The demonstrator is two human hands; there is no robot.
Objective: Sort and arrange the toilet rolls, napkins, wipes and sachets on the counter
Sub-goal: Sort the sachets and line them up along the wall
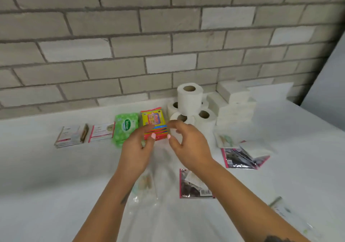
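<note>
Landmark: stack of white toilet rolls (190, 107), one roll standing on a cluster of lower ones, at the rear of the white tabletop (56, 176) against the grey brick wall (130, 36).

1. Red-and-yellow printed plastic pack (153, 119), flat, just left of the rolls. Long axis runs from the wall toward the person. Its near end carries blue and red stripes and lies between the two hands.
2. Green flexible wipes pack with white label (126, 127), just left of the red-and-yellow pack, touching or nearly so.
3. Two small piles of white sachets edged in pink (101, 132), (71, 136), further left of the rolls, in the same row.
4. White folded napkin stacks (236, 107), immediately right of the rolls.
5. Loose dark-printed sachets with pink borders (242, 157), (195, 183), unsorted, in front of the rolls and to their right.
6. Clear plastic wrapper (149, 195), crumpled, well in front of the rolls beneath the forearms.

Left hand (138, 148): grip narrow, fingertips (153, 135) closed on the near left edge of the red-and-yellow pack.
Right hand (186, 142): grip partly open and curled at the pack's near right corner; contact cannot be told through blur.

Judgement: the pack lies directly ahead of both grips, the left hand having the firmer claim. Squaring it in the row likely calls for a push along its long axis toward the wall.
</note>
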